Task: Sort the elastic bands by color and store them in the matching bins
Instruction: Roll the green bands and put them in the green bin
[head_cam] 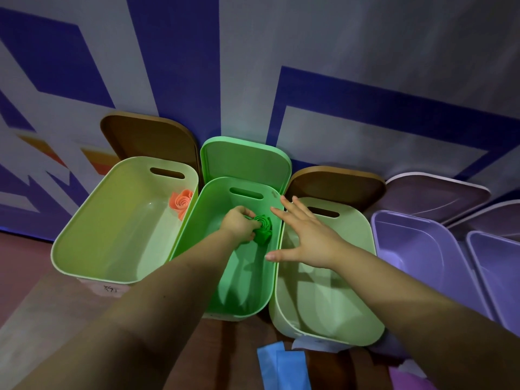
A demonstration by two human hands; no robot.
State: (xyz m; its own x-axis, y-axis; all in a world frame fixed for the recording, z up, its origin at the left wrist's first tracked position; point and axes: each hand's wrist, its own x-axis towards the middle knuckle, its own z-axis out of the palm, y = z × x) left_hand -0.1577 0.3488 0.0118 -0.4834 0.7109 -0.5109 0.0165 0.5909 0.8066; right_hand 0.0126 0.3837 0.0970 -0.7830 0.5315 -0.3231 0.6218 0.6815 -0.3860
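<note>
Green band rolled in coil, left hand gripping, inside green bin.

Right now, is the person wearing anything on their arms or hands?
No. Both forearms are bare with no sleeves showing. The left hand and right hand have no gloves, rings, watch or bracelets that I can see.

At the centre of the frame, a rolled green band is gripped by the left hand inside the green bin. The right hand is spread with straight fingers over the rim between that bin and the pale green bin to its right. A coiled orange band is seen in the yellow-green bin at left. Two purple bins are lined up at right, and blue bands are laid at the bottom edge.
</note>
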